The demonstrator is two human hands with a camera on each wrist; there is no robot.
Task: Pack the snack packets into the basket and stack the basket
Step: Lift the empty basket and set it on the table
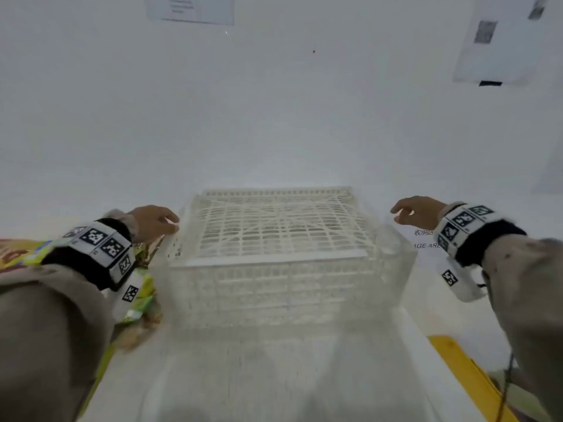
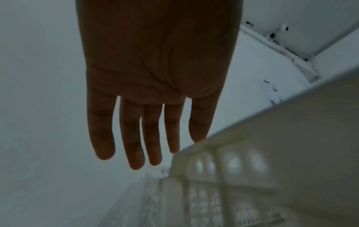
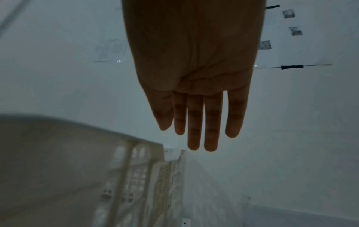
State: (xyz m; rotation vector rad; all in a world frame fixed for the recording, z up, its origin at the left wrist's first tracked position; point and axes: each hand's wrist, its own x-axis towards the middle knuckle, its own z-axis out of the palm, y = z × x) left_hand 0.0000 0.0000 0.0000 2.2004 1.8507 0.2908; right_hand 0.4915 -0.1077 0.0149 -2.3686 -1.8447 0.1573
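Both my hands flat-fingered, gripping nothing: left hand (image 1: 154, 222) at basket (image 1: 274, 239) left rim, right hand (image 1: 419, 210) just off its right. Basket motion-blurred; snack packets (image 1: 143, 287) mostly hidden under my left sleeve.

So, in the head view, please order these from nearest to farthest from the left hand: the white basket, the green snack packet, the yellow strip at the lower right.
1. White basket: directly right of the left hand, fingers at its left rim.
2. Green snack packet: under the left wrist, slightly farther than the basket.
3. Yellow strip: far across, at the table's right edge.
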